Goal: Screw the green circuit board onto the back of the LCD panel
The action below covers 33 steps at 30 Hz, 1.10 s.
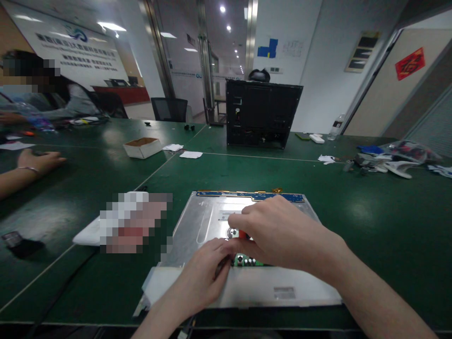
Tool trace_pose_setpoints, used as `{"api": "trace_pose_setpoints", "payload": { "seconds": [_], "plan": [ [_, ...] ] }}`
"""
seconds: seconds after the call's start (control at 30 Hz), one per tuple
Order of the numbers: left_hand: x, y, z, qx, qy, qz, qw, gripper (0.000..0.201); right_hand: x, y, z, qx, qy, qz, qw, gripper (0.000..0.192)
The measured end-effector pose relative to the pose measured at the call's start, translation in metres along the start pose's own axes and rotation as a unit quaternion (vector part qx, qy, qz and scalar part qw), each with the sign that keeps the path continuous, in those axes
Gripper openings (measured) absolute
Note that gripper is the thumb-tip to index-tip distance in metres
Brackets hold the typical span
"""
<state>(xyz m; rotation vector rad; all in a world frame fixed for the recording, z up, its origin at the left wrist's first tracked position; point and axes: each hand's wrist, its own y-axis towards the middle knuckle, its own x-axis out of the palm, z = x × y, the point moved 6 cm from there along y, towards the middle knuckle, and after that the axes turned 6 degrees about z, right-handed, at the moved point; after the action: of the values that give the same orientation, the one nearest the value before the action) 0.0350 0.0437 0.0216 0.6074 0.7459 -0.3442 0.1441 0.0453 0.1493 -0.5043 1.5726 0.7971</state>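
Note:
A display panel (189, 226) lies flat on the table in front of me, its silvery metal back facing up. Along its far edge runs a narrow blue circuit strip (247, 194), and a white cover strip with a label (296, 287) lies along the near edge. A green circuit board (252, 261) shows partly between my hands. My right hand (278, 230) is closed over the board around an orange-red tool handle (242, 234), mostly hidden by the fingers. Beside it my left hand (206, 270) is closed, fingertips pinched at the board's edge; whatever they hold is hidden.
A blurred-out white packet (88, 233) lies left of the panel, near a black cable (67, 285). Farther off stand an open box (143, 148) and a black monitor housing (263, 113). Another person's hand (42, 161) rests at left. Plastic bags and scraps (399, 157) lie at right.

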Motion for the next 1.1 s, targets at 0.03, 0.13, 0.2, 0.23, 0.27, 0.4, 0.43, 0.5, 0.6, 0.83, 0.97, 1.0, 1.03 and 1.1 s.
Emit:
{"api": "trace_pose_setpoints", "payload": {
  "seconds": [0.03, 0.13, 0.2, 0.23, 0.27, 0.4, 0.43, 0.5, 0.6, 0.83, 0.97, 1.0, 1.03, 1.1],
  "plan": [
    [0.0, 0.0, 0.0, -0.004, 0.0, -0.001, 1.0, 0.023, 0.0, 0.0, 0.0, -0.002, 0.0, 0.001, 1.0, 0.029],
    [0.0, 0.001, 0.0, -0.011, 0.001, -0.008, 1.0, 0.025, 0.001, 0.0, -0.001, -0.011, -0.003, 0.006, 1.0, 0.02],
    [-0.001, 0.001, 0.001, -0.011, 0.003, -0.007, 1.0, 0.024, 0.001, -0.001, -0.002, -0.019, -0.004, 0.01, 1.0, 0.013],
    [-0.001, 0.001, 0.001, -0.009, 0.003, -0.005, 1.0, 0.023, 0.001, -0.001, -0.003, -0.025, -0.001, 0.011, 1.0, 0.01],
    [-0.002, 0.001, 0.002, -0.007, 0.003, -0.002, 1.0, 0.022, 0.002, -0.001, -0.004, -0.03, 0.005, 0.011, 0.999, 0.007],
    [-0.003, 0.002, 0.005, 0.003, -0.001, 0.004, 1.0, 0.02, 0.001, -0.003, -0.007, -0.042, 0.036, 0.013, 0.998, 0.008],
    [-0.004, 0.002, 0.006, 0.005, 0.0, 0.005, 1.0, 0.02, 0.0, -0.004, -0.007, -0.046, 0.043, 0.013, 0.998, 0.01],
    [-0.004, 0.002, 0.007, 0.006, 0.005, 0.008, 1.0, 0.019, -0.001, -0.004, -0.009, -0.055, 0.055, 0.014, 0.997, 0.013],
    [-0.004, 0.003, 0.006, 0.005, 0.008, 0.01, 1.0, 0.018, -0.001, -0.004, -0.01, -0.054, 0.059, 0.016, 0.997, 0.015],
    [-0.001, 0.001, 0.001, 0.0, 0.001, 0.004, 1.0, 0.024, 0.002, 0.002, -0.002, -0.012, -0.033, 0.034, 0.999, 0.02],
    [0.001, 0.0, 0.0, -0.008, 0.012, -0.003, 1.0, 0.021, 0.003, 0.003, 0.0, -0.014, -0.048, 0.039, 0.998, 0.021],
    [0.001, 0.0, 0.0, -0.008, 0.012, -0.004, 1.0, 0.021, 0.003, 0.003, -0.001, -0.021, -0.04, 0.041, 0.998, 0.017],
    [0.0, 0.0, 0.0, -0.008, 0.011, -0.005, 1.0, 0.021, 0.003, 0.003, -0.001, -0.027, -0.029, 0.041, 0.998, 0.014],
    [0.0, 0.0, 0.001, -0.01, 0.006, -0.008, 1.0, 0.021, 0.001, 0.002, -0.002, -0.038, -0.002, 0.04, 0.998, 0.011]
  ]
}}
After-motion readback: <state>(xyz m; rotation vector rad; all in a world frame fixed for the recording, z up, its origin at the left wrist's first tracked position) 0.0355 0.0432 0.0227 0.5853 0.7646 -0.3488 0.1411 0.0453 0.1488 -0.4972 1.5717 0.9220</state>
